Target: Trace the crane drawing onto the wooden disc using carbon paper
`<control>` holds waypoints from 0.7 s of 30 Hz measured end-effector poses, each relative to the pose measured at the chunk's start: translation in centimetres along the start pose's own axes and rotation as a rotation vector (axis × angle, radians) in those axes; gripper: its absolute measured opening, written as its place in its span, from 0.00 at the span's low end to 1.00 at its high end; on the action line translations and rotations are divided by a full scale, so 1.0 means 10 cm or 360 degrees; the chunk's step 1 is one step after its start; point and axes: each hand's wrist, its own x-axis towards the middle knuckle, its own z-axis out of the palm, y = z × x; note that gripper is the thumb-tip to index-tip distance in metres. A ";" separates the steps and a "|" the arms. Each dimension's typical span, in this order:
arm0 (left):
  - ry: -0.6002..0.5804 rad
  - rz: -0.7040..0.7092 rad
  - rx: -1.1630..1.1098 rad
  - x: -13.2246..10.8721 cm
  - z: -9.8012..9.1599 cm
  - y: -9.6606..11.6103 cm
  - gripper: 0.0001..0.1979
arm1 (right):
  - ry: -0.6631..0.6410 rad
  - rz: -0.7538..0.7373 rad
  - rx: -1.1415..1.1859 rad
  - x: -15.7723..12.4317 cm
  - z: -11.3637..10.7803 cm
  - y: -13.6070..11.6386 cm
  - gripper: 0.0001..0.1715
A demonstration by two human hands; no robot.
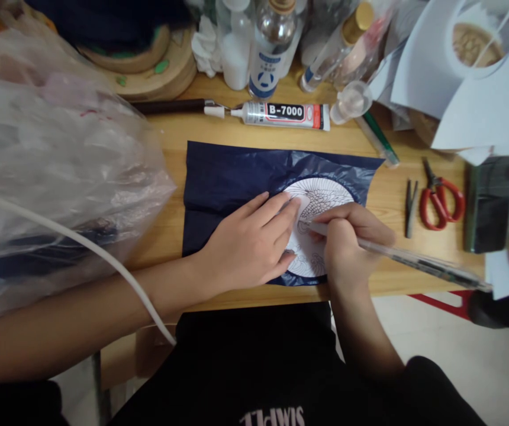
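Note:
A round white paper [325, 195] printed with a fine black line pattern of scales and waves lies on a dark blue sheet [232, 171] on the wooden table. My left hand [254, 242] rests flat with fingers stretched over the paper's left side and the blue sheet. Closed around a clear-barrelled pen [414, 258], my right hand [352, 239] is over the paper's right part. The pen's tip end is at the middle of the pattern; its other end points to the lower right. Both hands hide parts of the drawing.
A B-7000 glue tube [285, 113] lies behind the sheet, with bottles [266, 74] beyond it. To the right are tweezers [410, 208], red-handled scissors [441, 204] and a dark box [489, 204]. A plastic bag [72, 154] and white cable [81, 242] occupy the left.

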 end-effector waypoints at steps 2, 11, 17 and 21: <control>-0.0003 -0.0001 0.0000 0.00 0.00 0.00 0.24 | 0.0008 0.0025 -0.0003 0.01 0.00 -0.01 0.12; -0.0011 0.0007 0.0005 0.00 -0.01 0.00 0.24 | -0.0018 0.0017 0.0029 -0.02 -0.01 0.02 0.12; 0.0008 0.0000 -0.0005 -0.01 0.00 0.01 0.24 | -0.0060 -0.0018 0.0063 -0.02 -0.02 0.02 0.13; -0.0001 0.0007 0.0005 -0.01 0.00 0.01 0.24 | -0.0072 -0.0041 0.0078 -0.01 -0.02 0.01 0.13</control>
